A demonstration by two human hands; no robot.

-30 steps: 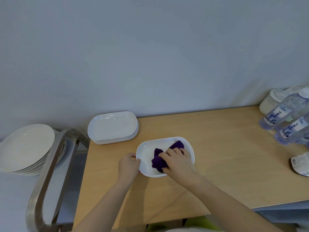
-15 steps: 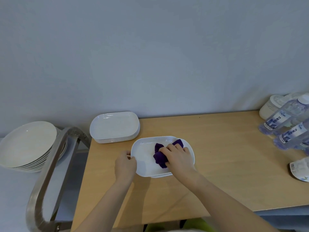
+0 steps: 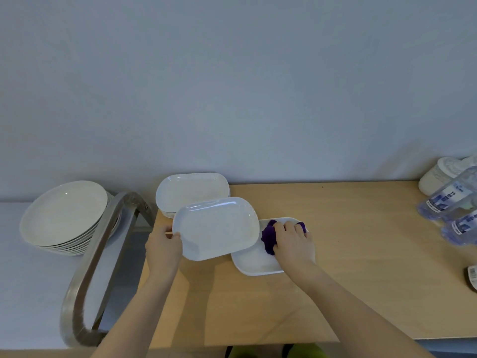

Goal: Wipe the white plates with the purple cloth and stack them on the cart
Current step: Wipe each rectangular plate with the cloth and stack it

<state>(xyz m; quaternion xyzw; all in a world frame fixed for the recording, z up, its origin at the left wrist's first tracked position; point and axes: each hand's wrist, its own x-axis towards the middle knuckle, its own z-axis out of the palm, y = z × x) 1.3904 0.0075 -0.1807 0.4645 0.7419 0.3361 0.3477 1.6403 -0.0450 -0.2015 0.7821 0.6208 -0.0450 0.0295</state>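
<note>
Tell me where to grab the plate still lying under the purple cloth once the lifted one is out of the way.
Probably by the near-left rim of the lower plate, coming in from the left. That edge is bare and raised off the wooden table, so fingers can likely hook under it. The right hand presses the purple cloth on its far right part, and the left hand holds the lifted plate over its left end.

Two loose plates [image 3: 216,227] [image 3: 254,259], two plate stacks [image 3: 192,188] [image 3: 64,213], one cloth [image 3: 268,235], two bottles [image 3: 449,200] [image 3: 462,227].
</note>
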